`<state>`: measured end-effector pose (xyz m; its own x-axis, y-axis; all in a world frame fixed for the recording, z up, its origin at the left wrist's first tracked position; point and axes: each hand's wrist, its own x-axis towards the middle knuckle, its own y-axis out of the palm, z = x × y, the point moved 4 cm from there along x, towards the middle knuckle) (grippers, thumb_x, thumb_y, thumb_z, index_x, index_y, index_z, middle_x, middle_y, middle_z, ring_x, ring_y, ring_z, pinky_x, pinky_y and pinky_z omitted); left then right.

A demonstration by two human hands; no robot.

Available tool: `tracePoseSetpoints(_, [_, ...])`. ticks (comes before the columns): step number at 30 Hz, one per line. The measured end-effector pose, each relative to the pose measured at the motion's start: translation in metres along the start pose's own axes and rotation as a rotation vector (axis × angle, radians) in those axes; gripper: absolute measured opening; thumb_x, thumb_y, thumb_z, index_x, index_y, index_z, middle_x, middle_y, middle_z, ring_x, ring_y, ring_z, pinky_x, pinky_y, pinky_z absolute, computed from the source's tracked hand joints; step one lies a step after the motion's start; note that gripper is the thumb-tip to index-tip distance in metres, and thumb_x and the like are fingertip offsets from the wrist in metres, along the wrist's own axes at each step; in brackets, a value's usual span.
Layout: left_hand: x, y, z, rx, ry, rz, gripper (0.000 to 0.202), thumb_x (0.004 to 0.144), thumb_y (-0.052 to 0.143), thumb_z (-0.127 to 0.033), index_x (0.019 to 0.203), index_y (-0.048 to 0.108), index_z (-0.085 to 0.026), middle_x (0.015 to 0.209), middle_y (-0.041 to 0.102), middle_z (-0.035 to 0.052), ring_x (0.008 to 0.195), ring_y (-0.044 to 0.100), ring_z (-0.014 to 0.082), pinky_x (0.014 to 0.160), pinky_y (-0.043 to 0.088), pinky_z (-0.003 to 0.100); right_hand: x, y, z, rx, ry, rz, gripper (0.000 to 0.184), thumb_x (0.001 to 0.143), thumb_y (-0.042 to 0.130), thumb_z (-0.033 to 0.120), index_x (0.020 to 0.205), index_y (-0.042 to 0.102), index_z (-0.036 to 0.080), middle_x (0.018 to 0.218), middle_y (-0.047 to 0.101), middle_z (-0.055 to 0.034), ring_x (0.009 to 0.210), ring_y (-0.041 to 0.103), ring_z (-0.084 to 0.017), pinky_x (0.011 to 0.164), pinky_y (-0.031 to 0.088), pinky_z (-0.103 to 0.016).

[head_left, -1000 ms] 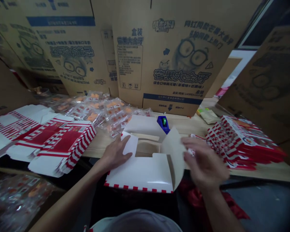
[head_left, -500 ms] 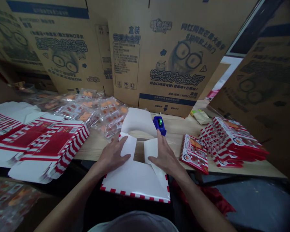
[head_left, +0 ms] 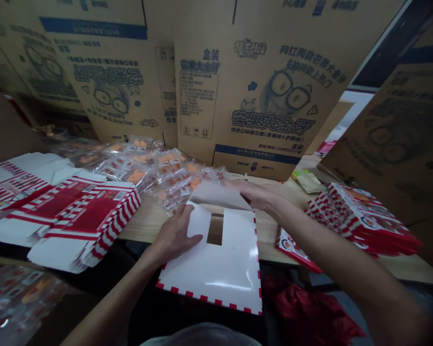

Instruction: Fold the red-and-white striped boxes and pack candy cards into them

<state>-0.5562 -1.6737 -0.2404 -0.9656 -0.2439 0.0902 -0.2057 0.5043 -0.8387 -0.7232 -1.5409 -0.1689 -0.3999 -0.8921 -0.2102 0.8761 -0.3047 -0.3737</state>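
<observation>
Flattened cardboard cartons [head_left: 260, 96] lean in a wall behind a wooden table [head_left: 267, 245], with clear packs of orange-printed snacks [head_left: 144, 168] heaped against their foot. Red-striped flat blanks [head_left: 90, 216] lie stacked to the left, and a fanned stack of printed red boxes [head_left: 361, 221] sits to the right.

At the table's near edge lies a white carton [head_left: 216, 276] with a red-checked border. Its long axis runs straight out from the person, and its near end overhangs the edge. The left hand [head_left: 175, 230] is the nearer one, low on the carton's left side, its fingers spread open and pressing a side flap [head_left: 198, 222] flat beside a rectangular slot [head_left: 215, 229]. The right hand [head_left: 260, 196] reaches across to the carton's far end, its fingers stretched out along a far flap [head_left: 216, 196]. Whether they pinch that flap or only rest on it cannot be told from this view.
</observation>
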Motion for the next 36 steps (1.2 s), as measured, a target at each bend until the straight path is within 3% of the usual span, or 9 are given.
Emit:
tracePoseSetpoints(3, [-0.003, -0.004, 0.001, -0.117, -0.003, -0.022, 0.059, 0.074, 0.065, -0.04, 0.122, 0.038, -0.02, 0.116, 0.059, 0.0132, 0.107, 0.059, 0.0347, 0.086, 0.048, 0.046, -0.001, 0.018, -0.009, -0.293, -0.049, 0.136, 0.077, 0.069, 0.071, 0.059, 0.132, 0.052, 0.019, 0.135, 0.056, -0.0114, 0.121, 0.054, -0.027, 0.103, 0.042, -0.043])
tracePoseSetpoints(7, [-0.002, -0.005, 0.006, -0.25, 0.059, -0.02, 0.06, 0.074, 0.066, -0.04, 0.124, 0.039, -0.021, 0.121, 0.058, 0.0121, 0.11, 0.058, 0.033, 0.091, 0.046, 0.046, -0.011, 0.029, -0.021, -0.701, -0.093, 0.063, 0.082, 0.069, 0.075, 0.048, 0.138, 0.046, 0.014, 0.14, 0.051, -0.0156, 0.125, 0.05, -0.031, 0.105, 0.038, -0.045])
tracePoseSetpoints(10, [-0.001, -0.002, 0.01, -0.296, 0.12, 0.024, 0.063, 0.073, 0.066, -0.033, 0.128, 0.039, -0.02, 0.131, 0.052, 0.0133, 0.119, 0.051, 0.0322, 0.1, 0.041, 0.047, -0.017, 0.034, -0.025, -0.833, -0.113, 0.039, 0.079, 0.073, 0.072, 0.047, 0.139, 0.044, 0.013, 0.137, 0.052, -0.0166, 0.123, 0.051, -0.033, 0.101, 0.04, -0.045])
tracePoseSetpoints(14, [0.0, 0.001, 0.011, -0.353, 0.166, 0.044, 0.066, 0.072, 0.065, -0.025, 0.131, 0.038, -0.019, 0.138, 0.046, 0.0131, 0.126, 0.045, 0.0312, 0.107, 0.036, 0.046, -0.02, 0.037, -0.033, -0.911, -0.132, 0.041, 0.073, 0.078, 0.068, 0.045, 0.139, 0.041, 0.016, 0.139, 0.049, -0.0171, 0.124, 0.05, -0.033, 0.098, 0.04, -0.045])
tracePoseSetpoints(23, [0.001, 0.004, 0.014, -0.426, 0.056, 0.032, 0.067, 0.071, 0.065, -0.027, 0.131, 0.035, -0.019, 0.138, 0.047, 0.0118, 0.126, 0.046, 0.0298, 0.108, 0.035, 0.047, -0.013, 0.026, -0.041, -0.928, -0.194, 0.073, 0.074, 0.082, 0.064, 0.047, 0.143, 0.036, 0.018, 0.143, 0.046, -0.0159, 0.126, 0.048, -0.033, 0.101, 0.039, -0.045])
tracePoseSetpoints(29, [0.001, 0.008, 0.02, -0.571, -0.013, 0.029, 0.069, 0.071, 0.064, -0.028, 0.133, 0.036, -0.021, 0.136, 0.05, 0.0104, 0.123, 0.049, 0.03, 0.106, 0.038, 0.047, -0.015, 0.041, -0.04, -1.076, -0.192, -0.016, 0.071, 0.08, 0.068, 0.032, 0.141, 0.037, 0.012, 0.14, 0.047, -0.0188, 0.126, 0.048, -0.032, 0.098, 0.041, -0.043])
tracePoseSetpoints(32, [0.001, 0.011, 0.021, -0.661, -0.046, 0.013, 0.066, 0.071, 0.063, -0.029, 0.132, 0.038, -0.021, 0.138, 0.05, 0.0094, 0.125, 0.048, 0.0295, 0.106, 0.038, 0.046, -0.018, 0.042, -0.039, -1.051, -0.188, -0.025, 0.079, 0.077, 0.069, 0.045, 0.14, 0.037, 0.011, 0.138, 0.049, -0.0214, 0.122, 0.051, -0.035, 0.096, 0.042, -0.046])
tracePoseSetpoints(36, [0.001, 0.015, 0.022, -0.78, -0.043, 0.01, 0.064, 0.073, 0.06, -0.03, 0.133, 0.04, -0.023, 0.144, 0.045, 0.0087, 0.133, 0.042, 0.0282, 0.11, 0.035, 0.045, -0.022, 0.022, -0.041, -0.917, -0.125, -0.02, 0.085, 0.074, 0.068, 0.057, 0.141, 0.04, 0.012, 0.135, 0.053, -0.0195, 0.12, 0.053, -0.034, 0.097, 0.042, -0.044])
